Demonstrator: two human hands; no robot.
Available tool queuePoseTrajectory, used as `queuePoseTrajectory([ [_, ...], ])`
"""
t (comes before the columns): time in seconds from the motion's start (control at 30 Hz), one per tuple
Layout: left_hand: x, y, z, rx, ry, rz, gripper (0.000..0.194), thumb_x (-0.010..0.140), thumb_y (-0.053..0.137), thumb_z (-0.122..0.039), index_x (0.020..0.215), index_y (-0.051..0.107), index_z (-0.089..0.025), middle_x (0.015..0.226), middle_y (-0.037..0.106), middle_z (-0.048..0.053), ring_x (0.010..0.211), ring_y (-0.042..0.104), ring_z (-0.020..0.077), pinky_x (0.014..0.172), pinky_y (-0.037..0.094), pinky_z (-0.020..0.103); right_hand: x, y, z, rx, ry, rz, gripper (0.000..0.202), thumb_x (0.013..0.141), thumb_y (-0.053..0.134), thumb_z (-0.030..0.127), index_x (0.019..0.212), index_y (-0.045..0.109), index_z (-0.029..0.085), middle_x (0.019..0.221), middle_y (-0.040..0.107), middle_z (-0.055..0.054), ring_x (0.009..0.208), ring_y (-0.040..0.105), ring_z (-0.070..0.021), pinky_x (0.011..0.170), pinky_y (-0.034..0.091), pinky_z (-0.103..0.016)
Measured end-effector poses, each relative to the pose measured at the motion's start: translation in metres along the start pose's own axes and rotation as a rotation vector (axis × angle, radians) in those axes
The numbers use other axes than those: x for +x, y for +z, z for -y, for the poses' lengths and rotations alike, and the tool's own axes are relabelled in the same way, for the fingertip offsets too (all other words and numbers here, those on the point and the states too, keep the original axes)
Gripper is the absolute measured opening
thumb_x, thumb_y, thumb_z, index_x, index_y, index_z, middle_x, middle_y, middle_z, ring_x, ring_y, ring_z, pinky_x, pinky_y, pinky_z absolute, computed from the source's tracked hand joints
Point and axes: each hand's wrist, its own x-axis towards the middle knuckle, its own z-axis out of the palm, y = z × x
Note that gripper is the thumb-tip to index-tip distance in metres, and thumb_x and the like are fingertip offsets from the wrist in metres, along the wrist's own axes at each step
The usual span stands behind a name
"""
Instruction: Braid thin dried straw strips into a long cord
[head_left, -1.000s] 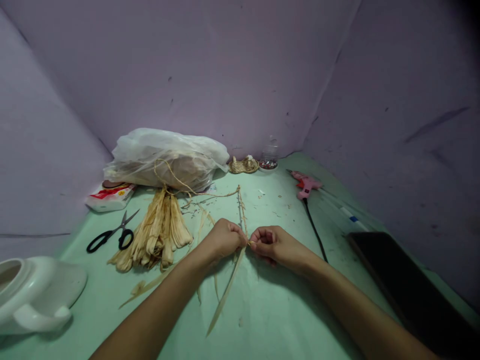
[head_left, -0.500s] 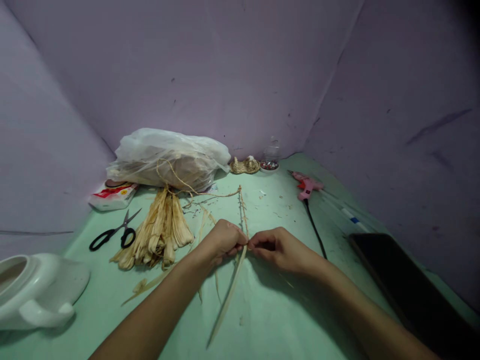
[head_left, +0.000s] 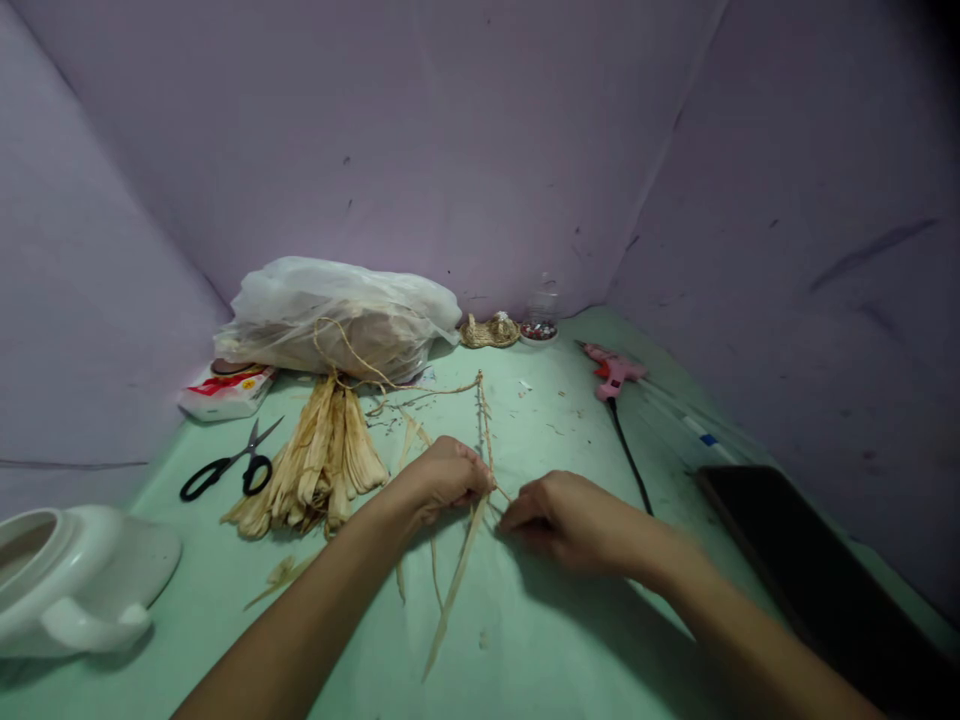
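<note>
Head view: left hand [head_left: 442, 478] and right hand [head_left: 570, 520] both pinching dried straw strips [head_left: 459, 570]; no legible writing.

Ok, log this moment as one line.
left hand: pinching straw strip | right hand: pulling thin strand | nearby: straw bundle, scissors, glue gun

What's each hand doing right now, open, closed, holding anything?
Left hand: closed, fingers pinching the dried leaf strip.
Right hand: closed, pinching a thin fibre of that strip.
</note>
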Motion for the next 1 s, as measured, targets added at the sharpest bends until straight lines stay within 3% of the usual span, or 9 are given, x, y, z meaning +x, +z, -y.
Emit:
queuePoseTrajectory([
  [0.1, -0.001, -0.001, -0.001, 0.004, -0.008, -0.023, 0.003, 0.048, 0.054, -0.010, 0.048, 0.051, -0.011, 0.035, 0.039, -0.004, 0.032, 0.029, 0.0034, 0.034, 0.017, 0.018, -0.016, -0.021, -0.009, 0.158, 0.102, 0.210, 0.015, 0.066, 0.057, 0.025, 0.071, 0.068, 0.017, 0.059, 0.062, 0.001, 0.052, 0.049, -0.0094, 0.049, 0.034, -0.018],
  [0.13, -0.001, -0.001, -0.001, 0.008, -0.004, -0.022, 0.002, 0.048, 0.054, -0.010, 0.048, 0.051, -0.011, 0.036, 0.039, -0.004, 0.032, 0.029, 0.0034, 0.034, 0.018, 0.019, -0.021, -0.028, -0.014, 0.207, 0.160, 0.210, 0.017, 0.065, 0.059, 0.029, 0.071, 0.069, 0.017, 0.060, 0.062, 0.000, 0.053, 0.051, -0.0102, 0.048, 0.035, -0.018],
  [0.3, 0.001, -0.003, 0.002, 0.053, 0.046, 0.009, 0.001, 0.048, 0.052, -0.012, 0.048, 0.052, -0.011, 0.035, 0.039, -0.004, 0.032, 0.029, 0.0038, 0.034, 0.017, 0.019, -0.017, -0.042, -0.027, 0.318, 0.588, -0.440, 0.024, 0.068, 0.059, 0.032, 0.082, 0.065, 0.014, 0.041, 0.054, -0.001, 0.037, 0.049, -0.0117, 0.040, 0.035, -0.022],
  [0.33, 0.001, -0.003, 0.002, 0.054, 0.050, 0.009, 0.001, 0.048, 0.052, -0.012, 0.048, 0.052, -0.011, 0.035, 0.038, -0.004, 0.032, 0.029, 0.0039, 0.034, 0.016, 0.019, -0.011, -0.037, -0.024, 0.415, 0.620, -0.508, 0.026, 0.069, 0.059, 0.030, 0.088, 0.063, 0.014, 0.040, 0.054, 0.000, 0.035, 0.049, -0.0121, 0.039, 0.036, -0.023],
  [0.4, 0.001, -0.003, 0.002, 0.050, 0.057, 0.010, 0.001, 0.048, 0.052, -0.012, 0.048, 0.052, -0.011, 0.035, 0.037, -0.005, 0.031, 0.028, 0.0036, 0.034, 0.016, 0.019, 0.005, -0.024, -0.013, 0.735, 0.650, -0.452, 0.028, 0.070, 0.057, 0.023, 0.096, 0.057, 0.013, 0.045, 0.055, 0.000, 0.036, 0.050, -0.0124, 0.040, 0.041, -0.025],
  [0.47, 0.000, -0.003, 0.001, 0.045, 0.064, 0.016, 0.001, 0.048, 0.051, -0.011, 0.048, 0.051, -0.012, 0.034, 0.038, -0.005, 0.031, 0.027, 0.0033, 0.034, 0.016, 0.019, 0.020, -0.009, -0.001, 0.993, 0.599, -0.301, 0.023, 0.069, 0.055, 0.018, 0.092, 0.055, 0.014, 0.057, 0.059, -0.001, 0.040, 0.053, -0.0119, 0.042, 0.045, -0.026],
  [0.57, -0.001, -0.003, 0.000, 0.040, 0.071, 0.031, 0.005, 0.047, 0.048, -0.008, 0.047, 0.051, -0.012, 0.035, 0.038, -0.005, 0.031, 0.026, 0.0031, 0.035, 0.017, 0.019, 0.033, 0.007, 0.006, 1.102, 0.491, -0.179, 0.005, 0.070, 0.050, 0.015, 0.070, 0.054, 0.012, 0.058, 0.056, -0.001, 0.043, 0.053, -0.0089, 0.043, 0.045, -0.022],
  [0.73, -0.001, -0.002, 0.000, 0.107, 0.083, 0.013, 0.004, 0.049, 0.048, -0.009, 0.046, 0.050, -0.012, 0.034, 0.037, -0.005, 0.032, 0.027, 0.0033, 0.035, 0.018, 0.019, 0.035, 0.017, -0.005, 1.067, 0.423, -0.296, 0.006, 0.065, 0.052, 0.013, 0.060, 0.048, 0.015, 0.046, 0.049, 0.004, 0.035, 0.042, -0.0048, 0.035, 0.037, -0.018],
  [1.0, -0.001, 0.000, 0.002, 0.221, 0.102, -0.038, 0.004, 0.052, 0.050, -0.013, 0.049, 0.053, -0.012, 0.038, 0.044, -0.002, 0.031, 0.033, 0.0057, 0.035, 0.022, 0.020, 0.038, 0.028, -0.015, 1.126, 0.379, -0.328, 0.002, 0.060, 0.050, 0.013, 0.060, 0.050, 0.015, 0.043, 0.046, 0.006, 0.032, 0.039, -0.0042, 0.031, 0.032, -0.016],
])
